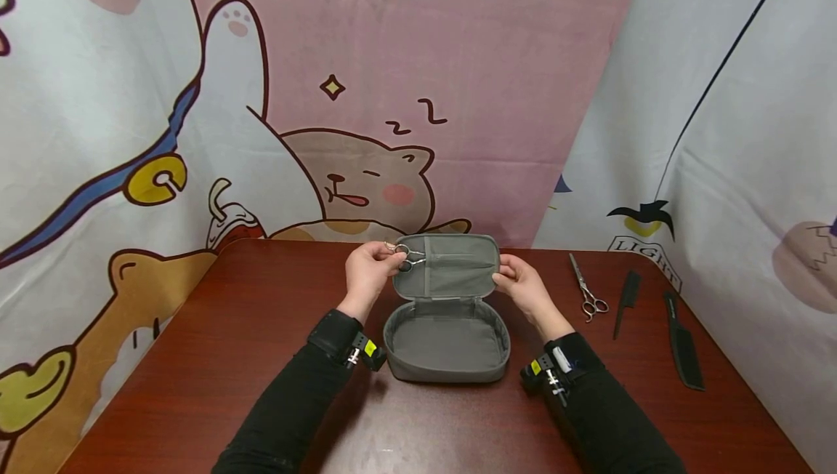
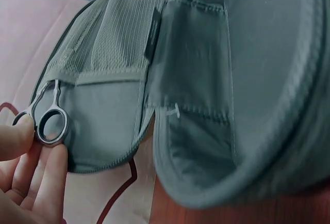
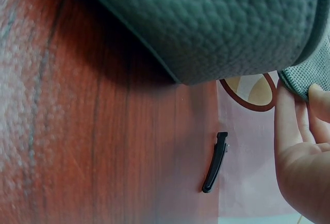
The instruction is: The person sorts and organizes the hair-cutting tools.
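A pair of scissors (image 2: pixel 49 118) sits with its blades tucked into a pocket inside the raised lid (image 1: pixel 451 264) of an open grey pouch (image 1: pixel 447 347); only the finger rings stick out at the lid's left edge. The left hand (image 1: pixel 369 270) pinches those rings, its fingers (image 2: pixel 51 175) curled under the lower ring and the thumb against the other. The right hand (image 1: pixel 523 286) grasps the lid's right edge, its fingers (image 3: pixel 291 113) bent around the mesh rim and holding the lid upright. The pouch's base lies flat on the dark red bench (image 1: pixel 216 343), between the two forearms. To the right, apart from the pouch, lie a second pair of scissors (image 1: pixel 587 290), a thin black comb (image 1: pixel 626 301) and a wider black comb (image 1: pixel 682 342). A small black hair clip (image 3: pixel 215 162) shows in the right wrist view.
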Available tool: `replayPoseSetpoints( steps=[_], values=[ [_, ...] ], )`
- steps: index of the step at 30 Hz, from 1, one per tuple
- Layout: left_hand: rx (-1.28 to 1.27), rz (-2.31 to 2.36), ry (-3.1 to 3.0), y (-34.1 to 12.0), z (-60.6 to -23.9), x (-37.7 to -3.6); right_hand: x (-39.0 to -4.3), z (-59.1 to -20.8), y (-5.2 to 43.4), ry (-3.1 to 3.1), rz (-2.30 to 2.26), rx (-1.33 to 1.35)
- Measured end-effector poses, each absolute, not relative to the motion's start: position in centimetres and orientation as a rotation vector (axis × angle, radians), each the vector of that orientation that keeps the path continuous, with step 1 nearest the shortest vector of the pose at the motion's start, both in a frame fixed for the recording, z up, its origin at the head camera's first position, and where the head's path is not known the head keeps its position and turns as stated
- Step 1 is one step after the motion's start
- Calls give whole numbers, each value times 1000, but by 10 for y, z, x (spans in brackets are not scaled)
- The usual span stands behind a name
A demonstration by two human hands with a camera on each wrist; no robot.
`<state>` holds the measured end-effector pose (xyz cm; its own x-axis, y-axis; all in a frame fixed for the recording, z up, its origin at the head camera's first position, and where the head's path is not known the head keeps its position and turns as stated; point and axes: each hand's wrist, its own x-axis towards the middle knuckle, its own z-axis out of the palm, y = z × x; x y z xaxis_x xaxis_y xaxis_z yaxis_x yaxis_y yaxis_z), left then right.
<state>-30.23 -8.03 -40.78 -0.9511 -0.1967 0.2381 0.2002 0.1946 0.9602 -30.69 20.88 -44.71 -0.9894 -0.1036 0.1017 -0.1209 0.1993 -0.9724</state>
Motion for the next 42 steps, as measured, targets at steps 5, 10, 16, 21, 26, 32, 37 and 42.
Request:
replayPoseSetpoints(
  steps=[5,10,16,21,26,32,37,42],
  values=[
    [8,-1776,-2157,-73,-406,-301,-307,-447,208,-2417,1970,227],
    [57,-1712,-2185,-71,-404,-299,-306,-448,208,-2421,1957,228],
    [70,-1601,-2248,-68,-405,-299,-307,-449,208,-2418,1949,236],
    [46,-1537,-2277,-65,-404,-298,-306,-447,208,-2411,1952,240],
    [40,-1458,-2312,-61,-403,-299,-306,-446,208,-2413,1941,239],
    [36,-1482,-2318,-59,-401,-299,-306,-446,208,-2419,1939,250],
    [37,-1537,-2302,-58,-400,-298,-306,-445,208,-2424,1930,247],
    [45,-1585,-2297,-60,-401,-299,-306,-445,208,-2413,1945,244]
  ],
)
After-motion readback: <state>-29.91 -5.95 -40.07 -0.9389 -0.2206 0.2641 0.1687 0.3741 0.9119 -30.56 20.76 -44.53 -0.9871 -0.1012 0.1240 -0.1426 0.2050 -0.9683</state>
